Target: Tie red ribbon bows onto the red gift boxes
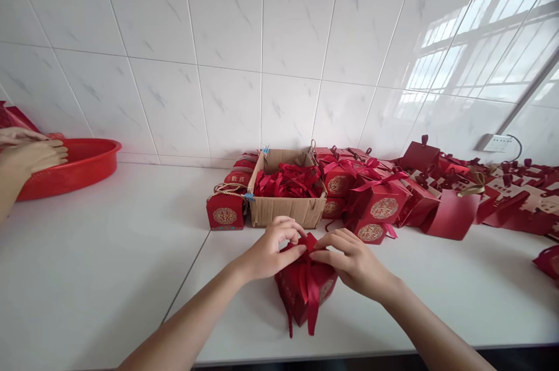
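Note:
A red gift box (301, 295) with gold round emblems stands on the white table in front of me, corner towards me. Red ribbon (311, 295) is gathered at its top, and loose ends hang down over the front. My left hand (273, 251) pinches the ribbon from the left side, thumb and fingers curled at the top of the box. From the right, my right hand (353, 260) pinches the same ribbon, its fingertips close to the left thumb. The exact grip points are partly hidden behind the fingers.
Behind the box stands an open cardboard carton (286, 211) full of red ribbons. Left of it are red boxes with cord handles (225, 214). More red gift boxes (384, 208) crowd the right. At far left, another person's hands (32, 152) are over a red basin (82, 170).

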Demonstrator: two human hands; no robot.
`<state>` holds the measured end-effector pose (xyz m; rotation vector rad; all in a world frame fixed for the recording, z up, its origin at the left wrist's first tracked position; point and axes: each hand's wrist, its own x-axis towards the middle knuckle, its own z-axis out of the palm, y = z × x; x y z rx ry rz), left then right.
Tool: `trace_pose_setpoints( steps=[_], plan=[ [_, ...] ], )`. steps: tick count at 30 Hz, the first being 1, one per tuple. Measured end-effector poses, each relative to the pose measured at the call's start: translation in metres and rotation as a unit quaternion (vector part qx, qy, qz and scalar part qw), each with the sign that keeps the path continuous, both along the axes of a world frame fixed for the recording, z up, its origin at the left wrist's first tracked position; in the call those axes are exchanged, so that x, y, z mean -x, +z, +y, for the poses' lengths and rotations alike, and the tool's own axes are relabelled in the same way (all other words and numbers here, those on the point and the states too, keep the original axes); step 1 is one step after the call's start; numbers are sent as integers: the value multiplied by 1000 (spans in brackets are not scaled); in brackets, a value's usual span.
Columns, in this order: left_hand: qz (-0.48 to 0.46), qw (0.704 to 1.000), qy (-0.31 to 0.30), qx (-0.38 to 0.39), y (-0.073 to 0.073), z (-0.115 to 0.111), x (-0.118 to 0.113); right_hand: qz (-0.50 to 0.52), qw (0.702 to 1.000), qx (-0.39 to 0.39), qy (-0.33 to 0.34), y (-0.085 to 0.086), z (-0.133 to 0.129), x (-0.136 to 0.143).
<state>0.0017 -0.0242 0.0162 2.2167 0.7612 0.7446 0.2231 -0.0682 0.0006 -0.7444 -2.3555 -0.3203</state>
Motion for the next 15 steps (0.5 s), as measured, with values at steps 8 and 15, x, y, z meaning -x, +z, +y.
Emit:
trace_pose_setpoints(
  steps=[8,15],
  plan=[
    [-82,991,72,77,-10,-5,-16,41,999,-8,-31,-5,8,-1],
    [-87,986,90,106,-9,-6,-21,62,997,-38,-22,-2,9,-1]
  ],
)
